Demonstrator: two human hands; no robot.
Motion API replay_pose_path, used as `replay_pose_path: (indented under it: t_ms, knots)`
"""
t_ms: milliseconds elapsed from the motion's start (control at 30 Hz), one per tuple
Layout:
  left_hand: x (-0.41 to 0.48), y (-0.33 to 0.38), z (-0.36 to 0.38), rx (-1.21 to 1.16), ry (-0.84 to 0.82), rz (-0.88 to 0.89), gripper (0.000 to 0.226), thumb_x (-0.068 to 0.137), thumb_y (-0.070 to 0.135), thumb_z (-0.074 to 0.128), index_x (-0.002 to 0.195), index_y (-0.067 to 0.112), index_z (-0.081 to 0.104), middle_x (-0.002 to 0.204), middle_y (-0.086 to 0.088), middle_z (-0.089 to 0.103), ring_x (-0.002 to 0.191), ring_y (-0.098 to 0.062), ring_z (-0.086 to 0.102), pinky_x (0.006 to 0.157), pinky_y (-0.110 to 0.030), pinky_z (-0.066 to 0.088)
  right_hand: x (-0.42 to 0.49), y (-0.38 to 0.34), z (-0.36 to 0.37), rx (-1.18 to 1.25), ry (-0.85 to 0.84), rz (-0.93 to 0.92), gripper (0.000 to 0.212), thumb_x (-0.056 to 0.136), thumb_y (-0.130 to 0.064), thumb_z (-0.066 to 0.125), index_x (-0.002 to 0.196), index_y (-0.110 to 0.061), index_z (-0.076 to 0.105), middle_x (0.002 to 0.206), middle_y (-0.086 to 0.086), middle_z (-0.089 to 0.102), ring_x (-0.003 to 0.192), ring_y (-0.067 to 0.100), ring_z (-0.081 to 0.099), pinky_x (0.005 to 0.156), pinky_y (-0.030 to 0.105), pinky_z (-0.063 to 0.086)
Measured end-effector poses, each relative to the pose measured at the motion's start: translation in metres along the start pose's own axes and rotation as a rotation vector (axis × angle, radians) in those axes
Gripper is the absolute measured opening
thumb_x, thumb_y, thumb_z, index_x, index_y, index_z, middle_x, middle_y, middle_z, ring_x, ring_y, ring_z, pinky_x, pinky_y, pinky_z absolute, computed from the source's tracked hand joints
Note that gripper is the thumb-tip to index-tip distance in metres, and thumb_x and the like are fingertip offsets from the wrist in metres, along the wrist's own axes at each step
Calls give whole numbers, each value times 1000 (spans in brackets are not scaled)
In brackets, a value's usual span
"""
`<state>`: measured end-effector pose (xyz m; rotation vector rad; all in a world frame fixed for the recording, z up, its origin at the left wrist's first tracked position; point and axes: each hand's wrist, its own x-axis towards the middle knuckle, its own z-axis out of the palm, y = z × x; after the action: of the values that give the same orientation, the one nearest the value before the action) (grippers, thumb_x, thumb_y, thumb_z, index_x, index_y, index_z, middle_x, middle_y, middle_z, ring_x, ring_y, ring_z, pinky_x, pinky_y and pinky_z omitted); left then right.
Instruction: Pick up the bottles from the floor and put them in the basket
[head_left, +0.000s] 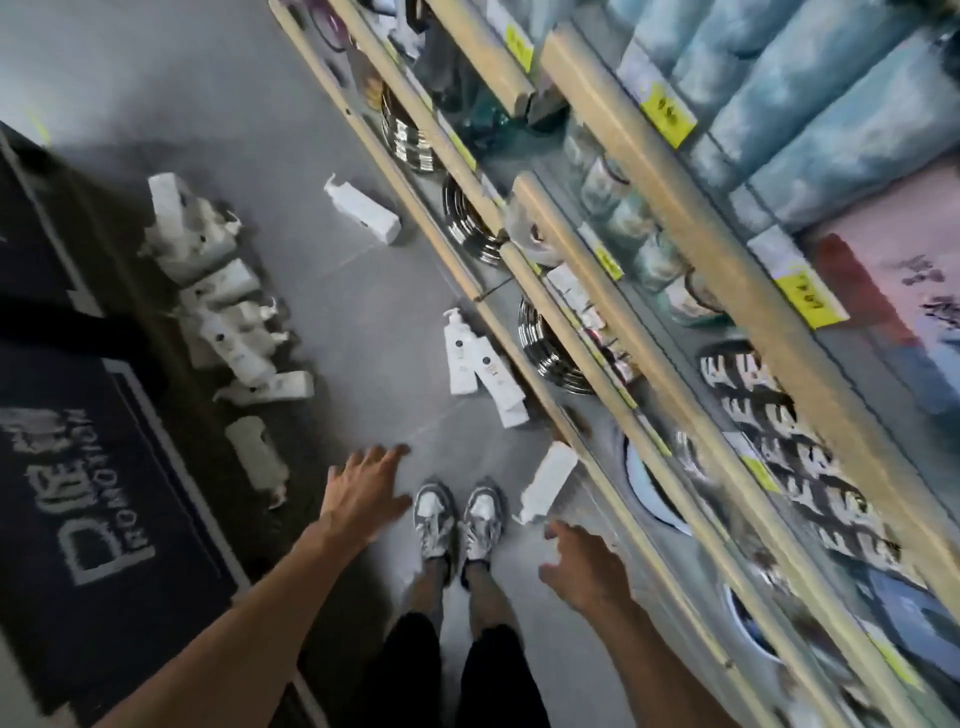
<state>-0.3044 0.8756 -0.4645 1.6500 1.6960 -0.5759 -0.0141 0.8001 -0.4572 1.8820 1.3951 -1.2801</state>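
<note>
Several white pump bottles lie on the grey floor: one far off (363, 209), two side by side (462, 359) against the shelf foot, and one (548, 480) just beyond my right shoe. My right hand (582, 566) hovers with fingers apart a short way below that nearest bottle, not touching it. My left hand (363, 488) is spread wide above the floor, left of my shoes, and holds nothing. At the left, a dark basket (114, 244) holds several more white bottles (234, 338) in a heap; its edges are blurred.
A wooden shelf unit (571, 332) with plates, bowls and yellow price tags runs along the right. A dark panel (78, 493) with white lettering stands at the left beside the basket. My two shoes (457, 519) stand on the floor between my hands.
</note>
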Motion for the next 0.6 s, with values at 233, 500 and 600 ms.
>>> replay_pose_path:
  t_ms: [233,500,600]
  knots:
    - [127,21,115,-87,-136,65,68,88,46,65,147,38,32,144,1,47,127,-27,48,104,-44,37,151,29,49,89,-53,135,46,90,-37,71,132,-27,54,135,2,60,123,26,56,98,37,49]
    - [317,11,212,-744,-260,-144,55,86,28,78,133,19,51,109,-8,66,83,-21,63,72,-26,51,346,58,130,442,40,327,46,88,-29,78,129,-20,58,131,8,64,118,29,60,87,31,42]
    - [394,13,237,-789,-183,-140,53,85,32,79,128,16,53,97,-6,70,77,-21,63,70,-28,47,412,74,163,565,133,398,51,87,-24,79,132,-18,57,132,13,61,119,32,58,87,31,40]
